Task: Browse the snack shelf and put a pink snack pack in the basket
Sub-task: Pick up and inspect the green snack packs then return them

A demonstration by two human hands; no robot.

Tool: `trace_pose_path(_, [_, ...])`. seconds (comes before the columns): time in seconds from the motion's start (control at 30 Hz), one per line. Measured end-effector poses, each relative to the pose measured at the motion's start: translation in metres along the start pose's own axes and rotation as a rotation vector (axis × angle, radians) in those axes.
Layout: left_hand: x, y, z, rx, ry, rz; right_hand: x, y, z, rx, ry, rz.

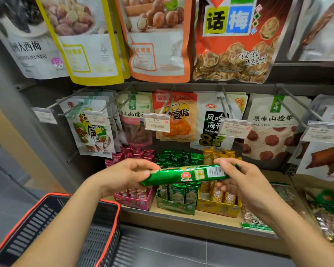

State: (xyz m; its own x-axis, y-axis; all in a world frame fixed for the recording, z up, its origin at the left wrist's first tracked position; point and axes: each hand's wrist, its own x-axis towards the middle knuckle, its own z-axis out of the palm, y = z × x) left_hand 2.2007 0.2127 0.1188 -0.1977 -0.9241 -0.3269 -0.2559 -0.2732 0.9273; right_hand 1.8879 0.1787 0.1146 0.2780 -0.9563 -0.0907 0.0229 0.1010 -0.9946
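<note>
I hold a long green snack pack [185, 175] level in front of the shelf, with my left hand [127, 176] on its left end and my right hand [243, 180] on its right end. Its barcode faces me. Behind it, pink snack packs [132, 154] stand in a pink display box [137, 203] on the bottom shelf, partly hidden by my left hand. The black basket with a red rim [96, 224] sits low at the left, under my left forearm, and looks empty where I can see into it.
A green display box [175, 206] and a yellow display box [219, 208] stand right of the pink one. Hanging bags on metal hooks [225, 102] with price tags [157, 122] fill the rows above. More bagged snacks [256, 222] lie at the right. Grey floor tiles lie below.
</note>
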Motion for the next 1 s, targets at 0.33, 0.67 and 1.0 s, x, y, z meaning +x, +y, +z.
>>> trace_pose_path(0.33, [0.035,-0.028,0.003,0.689,0.206,-0.062,0.012,-0.021,0.040,-0.518,0.036,-0.421])
trace_pose_path(0.67, [0.074,-0.062,0.014,0.603,0.291,-0.051,0.064,0.000,0.094,-1.025,-0.108,-0.587])
trace_pose_path(1.0, [0.098,-0.059,0.017,0.471,0.469,0.026,0.106,0.065,0.105,-1.369,-0.300,-0.370])
